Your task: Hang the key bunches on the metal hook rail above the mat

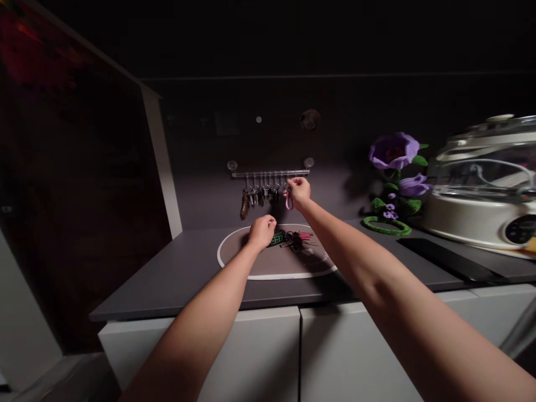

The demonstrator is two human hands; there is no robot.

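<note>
My right hand (298,192) is at the right end of a clear hook rail (271,174) on the wall, its fingers pinched on a keychain with a pink strap (289,201). Several bunches of keys (262,194) hang along the rail, with a brown key tag (245,205) at the left end. Lower down, my left hand (262,231) is over an oval mat (232,262) with its fingers curled together; whatever they may hold is hidden. Beside it lies a black key fob with green buttons (277,239). A pile of keys (296,242) with a red piece (305,236) is further right.
Purple artificial flowers (394,152) with a green ring base (387,226) stand on the dark countertop (167,279) at the right. Beyond them is a white appliance with a clear cover (469,215). A flat black object (448,258) lies in front. White cabinets (268,346) are below.
</note>
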